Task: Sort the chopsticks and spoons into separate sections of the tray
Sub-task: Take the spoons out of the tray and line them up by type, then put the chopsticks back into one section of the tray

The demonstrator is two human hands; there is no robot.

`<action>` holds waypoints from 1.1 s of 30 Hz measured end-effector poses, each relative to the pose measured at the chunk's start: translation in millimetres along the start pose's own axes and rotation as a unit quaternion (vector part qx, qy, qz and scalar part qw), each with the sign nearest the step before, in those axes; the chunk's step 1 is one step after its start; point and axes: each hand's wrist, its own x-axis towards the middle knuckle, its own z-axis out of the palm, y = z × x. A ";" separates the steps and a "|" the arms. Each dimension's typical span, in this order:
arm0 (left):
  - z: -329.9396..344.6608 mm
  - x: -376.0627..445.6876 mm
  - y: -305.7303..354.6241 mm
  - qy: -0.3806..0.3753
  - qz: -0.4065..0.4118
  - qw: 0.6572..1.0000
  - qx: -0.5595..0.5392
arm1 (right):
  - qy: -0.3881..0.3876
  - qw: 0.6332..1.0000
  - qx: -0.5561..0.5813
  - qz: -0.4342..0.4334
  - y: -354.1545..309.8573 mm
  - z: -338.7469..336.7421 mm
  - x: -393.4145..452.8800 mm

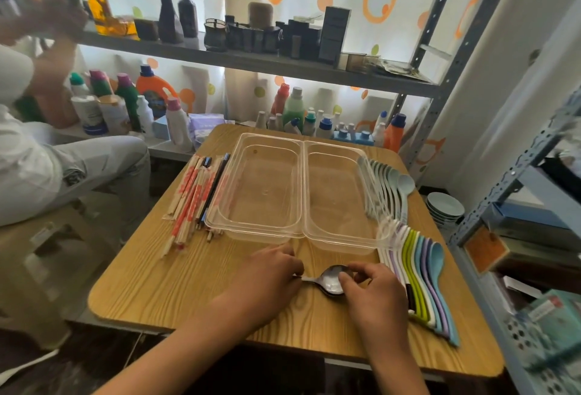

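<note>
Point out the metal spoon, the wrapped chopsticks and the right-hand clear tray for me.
metal spoon (334, 281), head view, on its shiny bowl.
wrapped chopsticks (191, 196), head view, on the middle of the bundle.
right-hand clear tray (338, 242), head view, on its near rim.

Tray (303, 187) mid worktop (163, 284); chopsticks (196, 196) left of tray, spoons (418, 275) right; metal spoon (330, 281) before tray, between hands.

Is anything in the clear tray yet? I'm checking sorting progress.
No, both sections of the clear tray show only bare bottoms; chopsticks lie outside it.
</note>
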 end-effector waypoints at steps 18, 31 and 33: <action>-72.7 -13.0 -5.3 0.125 -0.079 0.984 -0.095 | -0.029 0.990 0.089 -0.109 -75.3 -18.5 6.9; -124.9 35.7 -156.6 0.128 -0.384 0.896 -0.180 | -0.141 0.956 0.092 -0.241 -214.6 61.5 98.1; -115.8 48.6 -169.9 0.112 -0.401 0.892 -0.174 | -0.159 0.956 0.083 -0.234 -223.3 81.5 109.2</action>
